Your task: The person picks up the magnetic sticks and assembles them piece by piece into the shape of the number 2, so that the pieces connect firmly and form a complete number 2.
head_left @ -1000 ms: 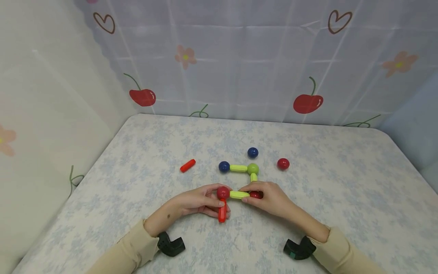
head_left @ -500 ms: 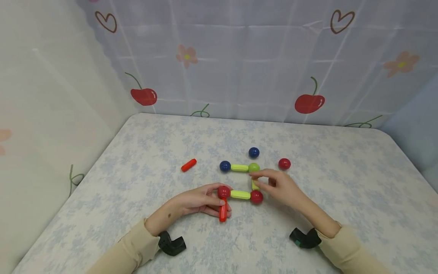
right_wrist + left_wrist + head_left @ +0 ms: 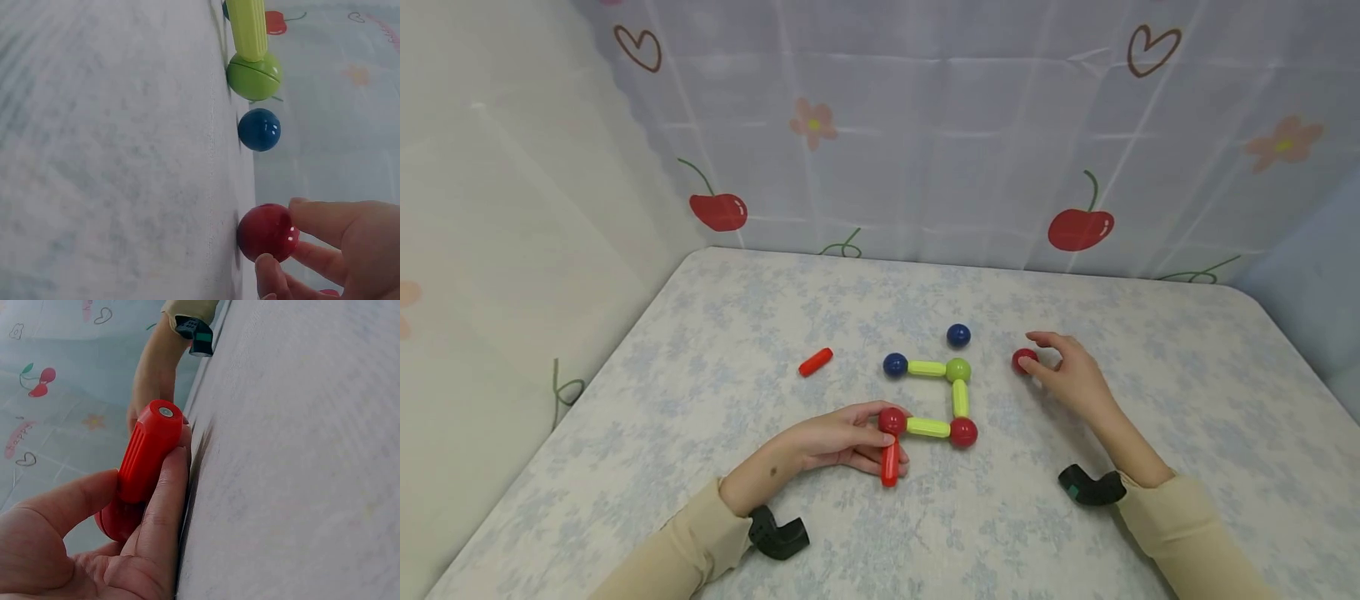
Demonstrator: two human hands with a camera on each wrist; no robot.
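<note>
My left hand point(image 3: 838, 442) pinches a red magnetic rod point(image 3: 890, 467) between thumb and fingers; a round metal tip shows at its end in the left wrist view. The rod joins a red ball point(image 3: 892, 420) at one corner of a chain. From there a yellow-green rod point(image 3: 928, 427) runs to a second red ball point(image 3: 964, 432), another rod point(image 3: 960, 399) to a green ball point(image 3: 958, 370), and a third point(image 3: 927, 368) to a blue ball point(image 3: 895, 365). On the right, my right hand point(image 3: 1075, 379) has thumb and fingers spread around a loose red ball point(image 3: 265, 232).
A loose blue ball point(image 3: 958, 335) lies behind the chain. To the left is a loose red rod point(image 3: 816, 362). The patterned table point(image 3: 737, 300) reaches back to a printed curtain point(image 3: 880, 125).
My right hand has left the chain's red corner ball, passed over the side rod and moved right to the loose red ball. The left hand keeps its hold.
</note>
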